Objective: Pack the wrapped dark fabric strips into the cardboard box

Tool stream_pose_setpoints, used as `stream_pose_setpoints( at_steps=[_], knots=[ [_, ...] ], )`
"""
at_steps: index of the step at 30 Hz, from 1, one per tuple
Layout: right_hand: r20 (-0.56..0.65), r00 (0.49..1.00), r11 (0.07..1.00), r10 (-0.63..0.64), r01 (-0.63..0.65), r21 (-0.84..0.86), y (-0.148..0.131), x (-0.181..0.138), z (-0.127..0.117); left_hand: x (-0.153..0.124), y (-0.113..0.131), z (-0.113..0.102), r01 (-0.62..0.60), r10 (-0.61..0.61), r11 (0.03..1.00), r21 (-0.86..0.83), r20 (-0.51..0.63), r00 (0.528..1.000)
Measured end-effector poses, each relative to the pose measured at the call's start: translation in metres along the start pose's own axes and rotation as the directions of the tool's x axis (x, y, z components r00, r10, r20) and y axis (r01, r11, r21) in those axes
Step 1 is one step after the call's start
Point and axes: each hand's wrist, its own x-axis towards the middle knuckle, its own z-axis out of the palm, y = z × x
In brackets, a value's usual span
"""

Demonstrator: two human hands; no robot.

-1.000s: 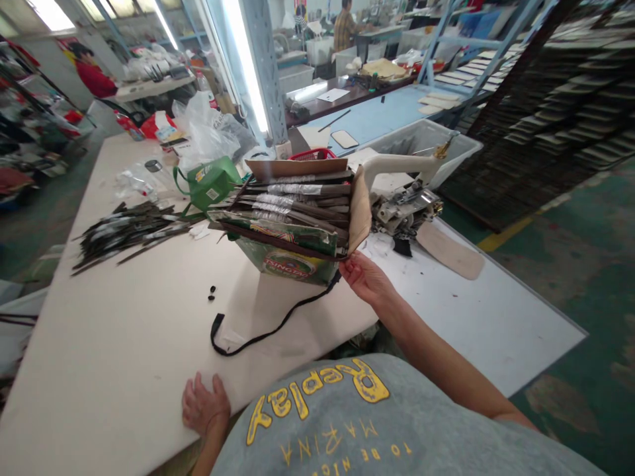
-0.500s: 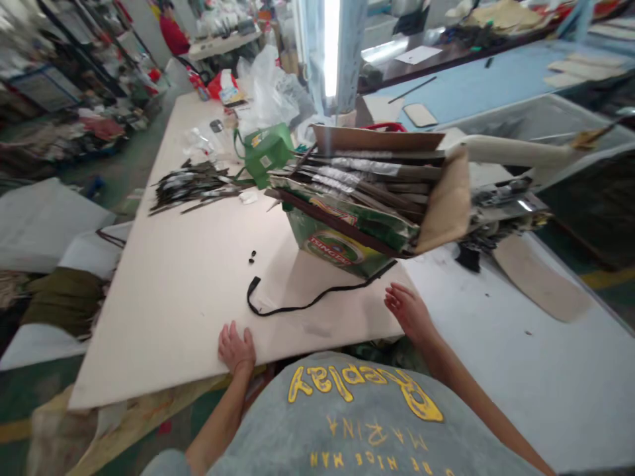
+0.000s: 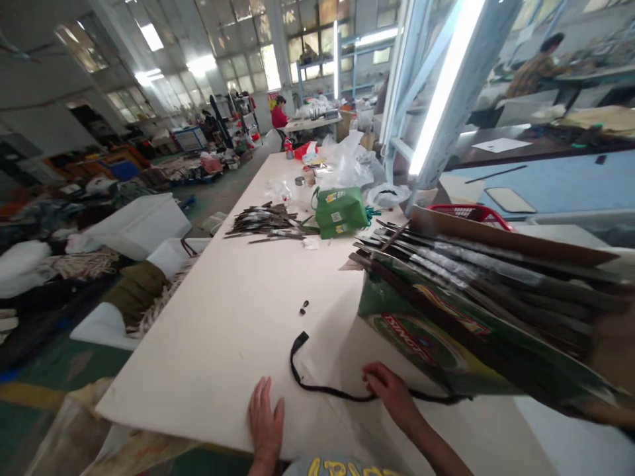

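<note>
A thin black strap (image 3: 333, 391) curves across the pale tabletop, its wider flat end bent up at the left. My right hand (image 3: 391, 395) is over the strap's middle with fingers curled and drawn together on it; the contact is partly hidden. My left hand (image 3: 266, 420) lies flat near the table's front edge, fingers stretched out, touching only the tabletop. Two small black pieces (image 3: 304, 307) lie beyond the strap. To the right stands an open green cardboard box (image 3: 411, 337), filled with dark strips (image 3: 446, 264) partly wrapped in clear plastic.
On the table (image 3: 213, 344), a pile of dark strips (image 3: 262, 219) lies beside a green bag (image 3: 340, 213). Clear plastic bags (image 3: 350, 165) and a red basket (image 3: 469, 213) sit farther back. A blue post (image 3: 449, 99) with a lit tube rises behind the box. Other people sit in the background.
The view has tilted up and turned left, so the box now appears larger at the right. My right hand has moved left along the strap, its fingers curling. My left hand stays flat.
</note>
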Motion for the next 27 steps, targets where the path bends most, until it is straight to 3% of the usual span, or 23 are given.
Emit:
stream_pose_setpoints(
  at_steps=[2,4,7,10,12,15,17,19,22,27],
  knots=[
    [0.021,0.999,0.996,-0.046,0.048,-0.07,-0.019,0.023,0.019,0.019,-0.001,0.005,-0.014,0.019,0.977,-0.212,0.023,1.0],
    [0.041,0.994,0.985,-0.1,0.105,-0.135,-0.039,0.05,0.041,0.055,0.003,0.01,-0.032,0.037,0.942,-0.335,0.009,0.999],
    [0.084,0.975,0.946,-0.207,0.222,-0.235,-0.073,0.102,0.077,0.136,0.017,0.021,-0.05,0.031,0.883,-0.467,-0.049,0.998],
    [0.12,0.947,0.896,-0.299,0.322,-0.306,-0.11,0.168,0.116,0.227,0.03,0.035,0.006,-0.035,0.749,-0.662,-0.03,0.999],
    [0.15,0.929,0.852,-0.338,0.37,-0.371,-0.135,0.216,0.141,0.28,0.036,0.044,0.102,-0.098,0.579,-0.809,0.055,0.994],
    [0.214,0.901,0.698,-0.378,0.429,-0.573,-0.173,0.289,0.176,0.339,0.038,0.056,0.321,-0.151,0.138,-0.937,0.3,0.942],
    [0.254,0.891,0.538,-0.376,0.433,-0.723,-0.197,0.334,0.195,0.366,0.035,0.063,0.442,-0.093,-0.174,-0.88,0.462,0.882],
    [0.271,0.893,0.414,-0.359,0.413,-0.811,-0.216,0.377,0.212,0.387,0.03,0.068,0.499,0.001,-0.392,-0.773,0.542,0.84],
    [0.268,0.902,0.326,-0.338,0.38,-0.866,-0.235,0.436,0.23,0.415,0.025,0.076,0.48,0.046,-0.539,-0.692,0.545,0.837],
    [0.177,0.94,0.181,-0.291,0.236,-0.955,-0.24,0.514,0.243,0.444,0.027,0.087,0.447,0.024,-0.572,-0.688,0.53,0.848]
  ],
)
